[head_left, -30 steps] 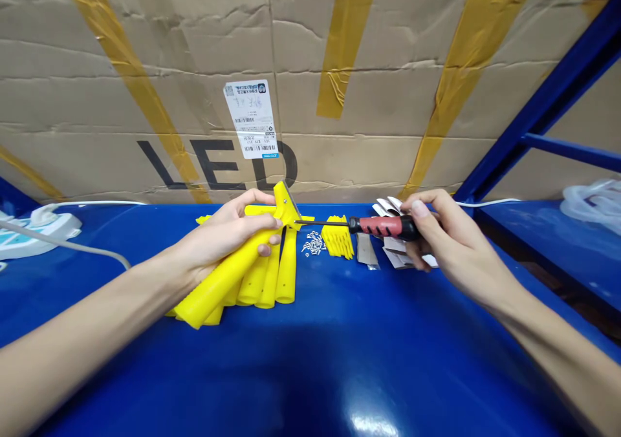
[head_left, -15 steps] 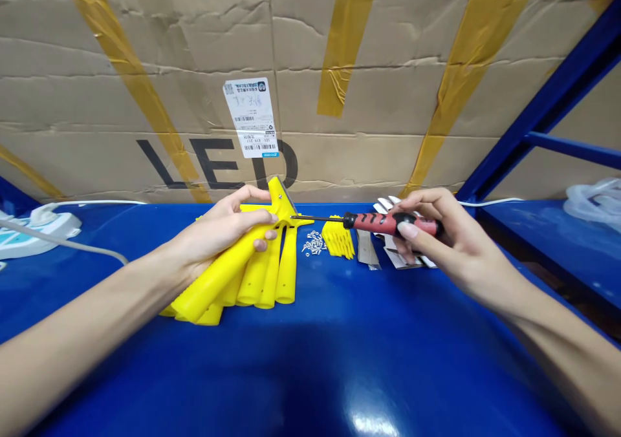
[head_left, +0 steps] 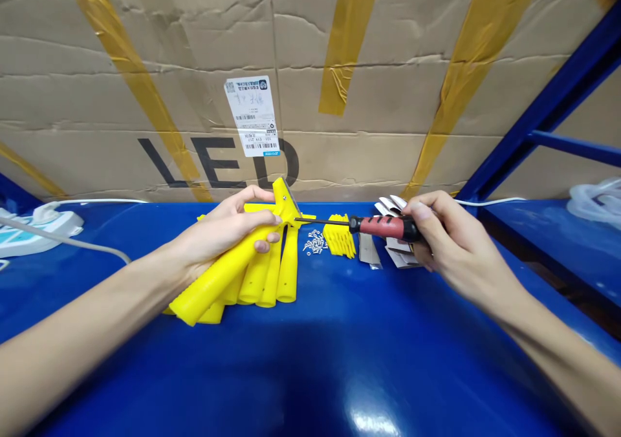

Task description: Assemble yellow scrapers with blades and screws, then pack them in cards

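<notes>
My left hand [head_left: 242, 220] is wrapped round a yellow plastic scraper [head_left: 220, 275], whose thick handle slants down to the left. Its forked head points up, with a small screw in it and a grey metal edge along its right side. In my right hand [head_left: 449, 236] is a screwdriver [head_left: 383, 227] with a red and black grip, gripped near its rear end. The shaft lies level, and its tip meets the scraper head near my left thumb. Several more yellow handles [head_left: 288, 272] lie beneath on the blue table.
Small loose screws [head_left: 315, 242] lie in a heap beside a stack of yellow plastic pieces [head_left: 339, 236]. Further right are a flat grey strip [head_left: 369, 251] and folded white papers [head_left: 402, 256]. A power strip [head_left: 43, 233] sits left; a large cardboard box [head_left: 388, 139] stands behind.
My right hand has shifted back along the screwdriver grip, its fingers now closed nearer the rear end. The screwdriver tip remains at the scraper head; my left hand is nearly still.
</notes>
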`<state>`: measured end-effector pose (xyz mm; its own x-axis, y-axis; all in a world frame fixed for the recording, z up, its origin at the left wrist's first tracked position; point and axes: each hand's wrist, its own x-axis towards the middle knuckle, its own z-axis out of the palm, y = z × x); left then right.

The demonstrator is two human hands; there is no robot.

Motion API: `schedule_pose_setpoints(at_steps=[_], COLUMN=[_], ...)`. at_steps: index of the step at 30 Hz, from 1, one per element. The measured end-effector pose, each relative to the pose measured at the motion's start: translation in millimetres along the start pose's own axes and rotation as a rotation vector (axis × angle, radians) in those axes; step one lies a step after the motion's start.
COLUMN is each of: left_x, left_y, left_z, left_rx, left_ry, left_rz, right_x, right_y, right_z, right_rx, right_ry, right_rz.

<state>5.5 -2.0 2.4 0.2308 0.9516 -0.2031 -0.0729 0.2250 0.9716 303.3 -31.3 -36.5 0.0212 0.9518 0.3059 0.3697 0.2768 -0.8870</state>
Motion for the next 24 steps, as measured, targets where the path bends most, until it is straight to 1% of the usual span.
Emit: schedule_pose_setpoints(at_steps=[1, 5, 6, 7, 10, 11, 12, 15, 16, 17, 18, 20, 21, 22, 24], left_x=[0.1, -0.4, -0.8, -1.1, -2.3, -2.5, -2.5, -1.9, -1.7, -1.6, -1.7, -2.3, -2.6, -2.7, -2.4], left_y=[-0.3, -0.6, -0.4, -0.1, 1.3, 1.8, 2.2, 2.4, 2.0, 1.6, 1.0, -0.1, -0.6, -0.9, -1.1], left_z=[-0.9, -1.5, -0.6, 0.6, 4.6, 5.3, 5.5, 2.9, 1.8, 1.0, 0.6, 0.9, 1.3, 1.5, 1.3], left_rx=[0.009, -0.018, -0.023, -0.020, 0.000, 0.000, -0.003, 0.000, 0.001, -0.001, -0.007, -0.027, -0.035, -0.039, -0.036], left_ry=[-0.006, 0.030, 0.037, 0.038, 0.026, 0.023, 0.020, -0.002, -0.010, -0.020, -0.029, -0.036, -0.040, -0.043, -0.044], left_rz=[-0.007, -0.010, -0.002, 0.003, 0.000, -0.002, 0.000, -0.016, -0.024, -0.032, -0.036, -0.037, -0.036, -0.033, -0.027], right_x=[-0.5, -2.0, -2.1, -1.9, -0.7, -0.3, 0.1, 0.5, 0.4, 0.3, 0.1, -0.2, -0.4, -0.6, -1.0], right_y=[-0.1, -3.5, -4.0, -4.1, -2.3, -1.6, -1.4, -2.6, -3.3, -3.9, -4.2, -4.2, -4.1, -3.9, -3.9], right_z=[0.0, -0.6, 0.0, 0.8, 2.5, 2.1, 1.1, -2.7, -3.3, -3.6, -3.6, -3.8, -4.3, -5.2, -6.9], right_rx=[0.010, 0.147, 0.145, 0.124, 0.039, 0.037, 0.053, 0.131, 0.134, 0.115, 0.077, -0.017, -0.037, -0.027, 0.056], right_ry=[-0.007, -0.171, -0.173, -0.141, 0.010, 0.029, 0.016, -0.130, -0.154, -0.143, -0.102, -0.005, 0.017, 0.003, -0.094], right_rz=[0.004, -0.049, -0.061, -0.063, -0.023, -0.012, -0.005, -0.037, -0.058, -0.074, -0.079, -0.066, -0.052, -0.041, -0.038])
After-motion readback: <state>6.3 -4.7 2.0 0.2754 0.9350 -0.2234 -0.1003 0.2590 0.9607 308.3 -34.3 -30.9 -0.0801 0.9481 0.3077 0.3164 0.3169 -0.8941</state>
